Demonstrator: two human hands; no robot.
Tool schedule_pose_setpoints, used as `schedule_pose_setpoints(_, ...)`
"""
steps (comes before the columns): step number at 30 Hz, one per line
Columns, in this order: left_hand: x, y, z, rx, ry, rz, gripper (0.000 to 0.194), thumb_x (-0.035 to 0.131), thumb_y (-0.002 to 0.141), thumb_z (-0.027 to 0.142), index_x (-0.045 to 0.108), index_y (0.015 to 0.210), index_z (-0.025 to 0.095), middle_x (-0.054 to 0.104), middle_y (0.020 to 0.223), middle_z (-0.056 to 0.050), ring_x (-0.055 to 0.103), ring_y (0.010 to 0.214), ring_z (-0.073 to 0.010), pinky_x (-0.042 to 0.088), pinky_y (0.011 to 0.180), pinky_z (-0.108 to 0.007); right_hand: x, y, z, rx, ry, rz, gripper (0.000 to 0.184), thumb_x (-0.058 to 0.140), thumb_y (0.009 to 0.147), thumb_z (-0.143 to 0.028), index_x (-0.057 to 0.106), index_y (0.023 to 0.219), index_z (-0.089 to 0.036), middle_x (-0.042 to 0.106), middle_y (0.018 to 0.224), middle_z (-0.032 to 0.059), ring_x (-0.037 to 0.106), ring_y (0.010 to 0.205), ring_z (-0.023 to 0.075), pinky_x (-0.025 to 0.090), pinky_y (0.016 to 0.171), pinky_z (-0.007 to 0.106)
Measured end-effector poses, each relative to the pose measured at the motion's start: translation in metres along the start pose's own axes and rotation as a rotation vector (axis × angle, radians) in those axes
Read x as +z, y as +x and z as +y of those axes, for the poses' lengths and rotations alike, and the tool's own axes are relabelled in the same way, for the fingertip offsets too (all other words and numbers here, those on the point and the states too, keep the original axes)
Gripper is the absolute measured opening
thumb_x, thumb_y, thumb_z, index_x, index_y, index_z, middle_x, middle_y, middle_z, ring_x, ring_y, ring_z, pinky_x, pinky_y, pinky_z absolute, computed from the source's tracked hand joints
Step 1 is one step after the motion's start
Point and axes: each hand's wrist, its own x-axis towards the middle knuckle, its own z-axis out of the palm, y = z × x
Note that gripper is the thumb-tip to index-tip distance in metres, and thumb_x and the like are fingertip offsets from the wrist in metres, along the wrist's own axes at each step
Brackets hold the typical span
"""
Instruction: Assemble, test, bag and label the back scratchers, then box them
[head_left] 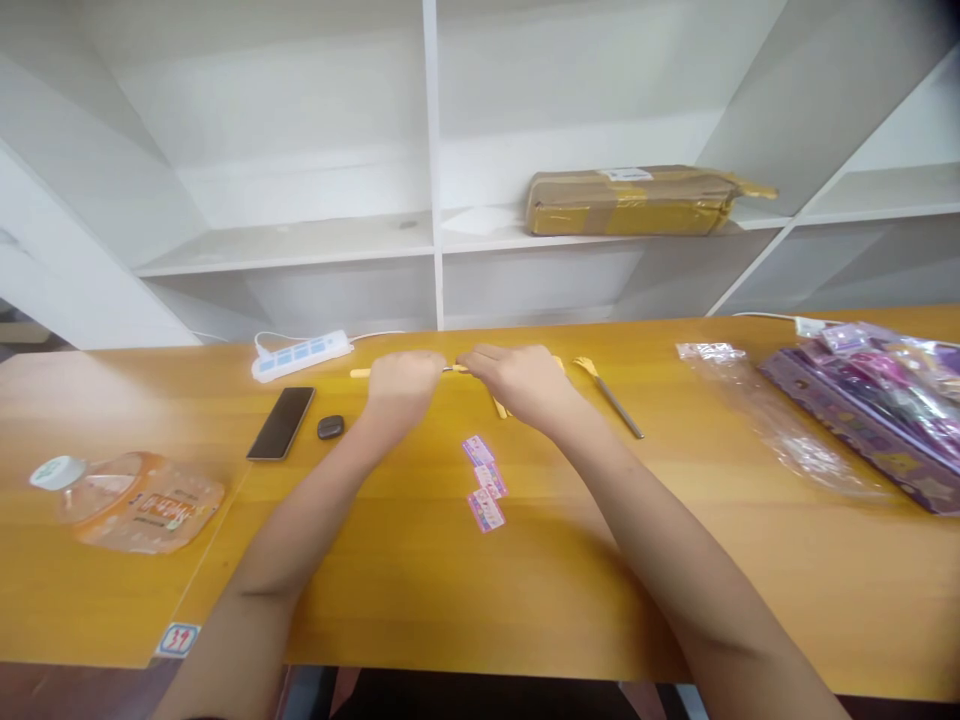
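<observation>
My left hand [405, 388] is closed round a thin stick with a yellow end [361, 373]; a short metal part shows between my hands. My right hand [519, 380], fingers bent, grips the other end of this stick, and its kind is hidden by my fingers. Yellow pieces [501, 408] lie under and beside my right hand, partly covered by it. Just to its right rests a fork [607, 397] with a yellow head and a grey handle. Below my hands, several small pink-purple printed cards [487, 482] lie in a slanting row on the table.
At left are a peach-coloured drink bottle [146, 502] on its side, a phone [281, 424], a small black case [331, 427] and a power strip [302, 355]. Clear plastic wrapping [795, 430] and a purple package [870, 430] lie right. A taped parcel [637, 205] sits on the shelf.
</observation>
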Motion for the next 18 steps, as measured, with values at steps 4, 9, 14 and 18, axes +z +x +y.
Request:
schedule_pose_setpoints(4, -0.004, 0.012, -0.028, -0.132, 0.021, 0.016, 0.034, 0.045, 0.097, 0.011, 0.077, 0.093, 0.02, 0.077, 0.092, -0.016, 0.073, 0.084, -0.0318, 0.042, 0.067, -0.039, -0.003, -0.004, 0.03, 0.042, -0.007, 0.126, 0.042, 0.046, 0.102, -0.007, 0.074, 0.128, -0.026, 0.08, 0.11, 0.0051, 0.063, 0.074, 0.0177, 0.025, 0.061, 0.031)
schedule_pose_setpoints(9, -0.011, 0.017, -0.11, -0.291, 0.143, 0.203, 0.031, 0.048, 0.091, 0.013, 0.078, 0.089, 0.019, 0.075, 0.09, -0.016, 0.07, 0.088, -0.0338, 0.039, 0.07, -0.039, -0.011, -0.038, 0.122, 0.217, -0.084, 0.361, 0.045, 0.043, 0.099, -0.005, 0.078, 0.118, -0.026, 0.082, 0.113, 0.005, 0.067, 0.085, 0.0184, 0.037, 0.073, 0.031)
schedule_pose_setpoints(14, -0.009, 0.009, -0.175, -0.34, 0.123, 0.432, 0.029, 0.048, 0.087, 0.012, 0.068, 0.067, 0.019, 0.065, 0.072, -0.012, 0.06, 0.076, -0.027, 0.029, 0.065, -0.035, -0.016, -0.089, 0.207, 0.362, -0.144, 0.551, 0.034, 0.045, 0.102, -0.018, 0.079, 0.098, -0.023, 0.083, 0.099, 0.0074, 0.073, 0.087, 0.0184, 0.043, 0.079, 0.031)
schedule_pose_setpoints(18, -0.006, 0.008, -0.18, -0.278, 0.138, 0.453, 0.03, 0.051, 0.089, 0.013, 0.065, 0.063, 0.019, 0.062, 0.068, -0.01, 0.058, 0.071, -0.0245, 0.023, 0.062, -0.034, -0.019, -0.109, 0.227, 0.382, -0.166, 0.652, 0.031, 0.049, 0.1, -0.022, 0.079, 0.093, -0.024, 0.083, 0.094, 0.0078, 0.077, 0.093, 0.0227, 0.048, 0.083, 0.033)
